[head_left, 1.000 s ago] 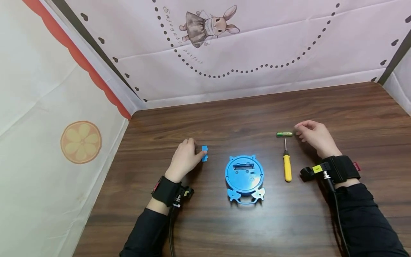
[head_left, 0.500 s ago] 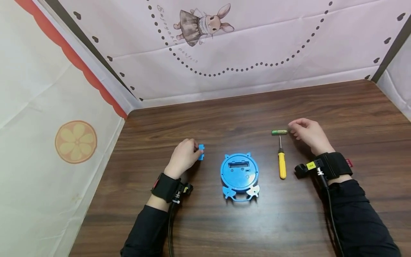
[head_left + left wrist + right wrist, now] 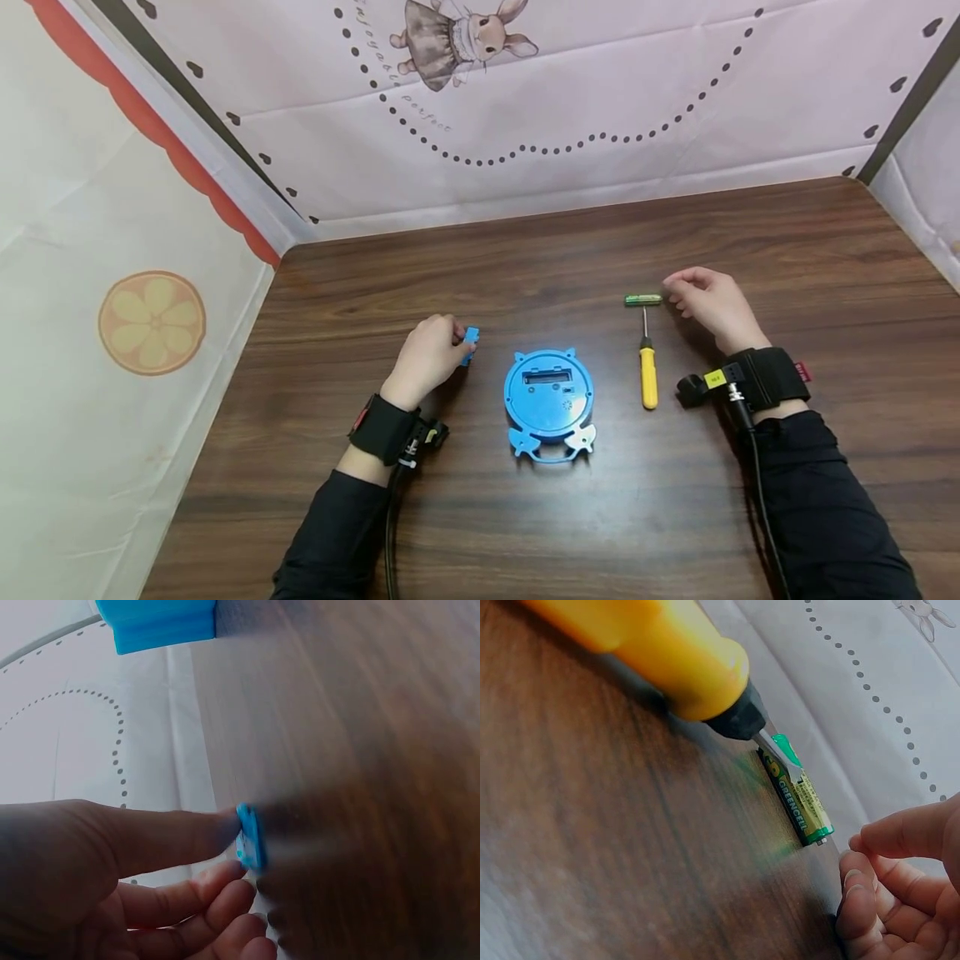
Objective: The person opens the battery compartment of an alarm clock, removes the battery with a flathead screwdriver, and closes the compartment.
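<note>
My left hand [image 3: 426, 357] pinches a small blue battery cover [image 3: 470, 343] between thumb and fingers, left of the blue clock. In the left wrist view the cover [image 3: 252, 838] is tilted on edge at the thumb tip. The round blue clock [image 3: 549, 398], with small ears and feet, lies back up on the table, its battery slot uncovered. My right hand [image 3: 711, 307] rests beside a green battery [image 3: 642, 300], fingers loosely curled and holding nothing. In the right wrist view a small gap separates the fingertips from the battery [image 3: 799, 795].
A screwdriver [image 3: 648, 375] with a yellow handle lies right of the clock, its tip pointing at the battery. White printed cloth [image 3: 600, 100] stands behind the wooden table [image 3: 600, 517] and along its left side. Cables run from both wrist cameras.
My left fingers have taken hold of the battery cover, which has turned and tilted. The head view has shifted a little. My right hand stays beside the battery.
</note>
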`<state>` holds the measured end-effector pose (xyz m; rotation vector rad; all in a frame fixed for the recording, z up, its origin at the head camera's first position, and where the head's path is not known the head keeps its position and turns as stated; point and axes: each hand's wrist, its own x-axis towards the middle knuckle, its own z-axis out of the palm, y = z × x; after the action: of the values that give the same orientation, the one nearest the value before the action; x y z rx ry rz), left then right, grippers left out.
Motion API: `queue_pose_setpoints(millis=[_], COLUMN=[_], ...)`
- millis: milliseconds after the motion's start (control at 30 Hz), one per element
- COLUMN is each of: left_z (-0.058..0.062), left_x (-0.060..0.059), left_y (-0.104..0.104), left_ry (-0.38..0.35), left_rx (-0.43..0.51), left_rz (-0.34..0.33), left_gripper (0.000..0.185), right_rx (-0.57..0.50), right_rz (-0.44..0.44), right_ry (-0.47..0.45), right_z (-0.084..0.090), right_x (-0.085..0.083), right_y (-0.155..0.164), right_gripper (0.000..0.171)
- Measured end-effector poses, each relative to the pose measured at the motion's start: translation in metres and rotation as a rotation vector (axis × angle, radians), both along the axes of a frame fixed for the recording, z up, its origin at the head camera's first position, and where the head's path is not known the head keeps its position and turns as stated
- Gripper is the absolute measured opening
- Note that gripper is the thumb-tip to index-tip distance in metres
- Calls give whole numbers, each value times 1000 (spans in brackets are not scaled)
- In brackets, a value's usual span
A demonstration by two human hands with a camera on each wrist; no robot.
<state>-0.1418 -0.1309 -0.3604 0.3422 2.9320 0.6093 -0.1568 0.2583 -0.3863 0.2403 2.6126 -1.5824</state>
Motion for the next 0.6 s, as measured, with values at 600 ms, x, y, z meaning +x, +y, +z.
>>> queue_pose_setpoints(millis=[600], left_z=[1], left_x=[-3], left_y=[-3], left_ry=[-129], left_rx=[122], left_rz=[-35], left_gripper=[12], right_rx=[-15], right_rz=[32], right_ry=[-16], right_z=[6], right_x=[1], right_y=[-2], right_gripper=[48])
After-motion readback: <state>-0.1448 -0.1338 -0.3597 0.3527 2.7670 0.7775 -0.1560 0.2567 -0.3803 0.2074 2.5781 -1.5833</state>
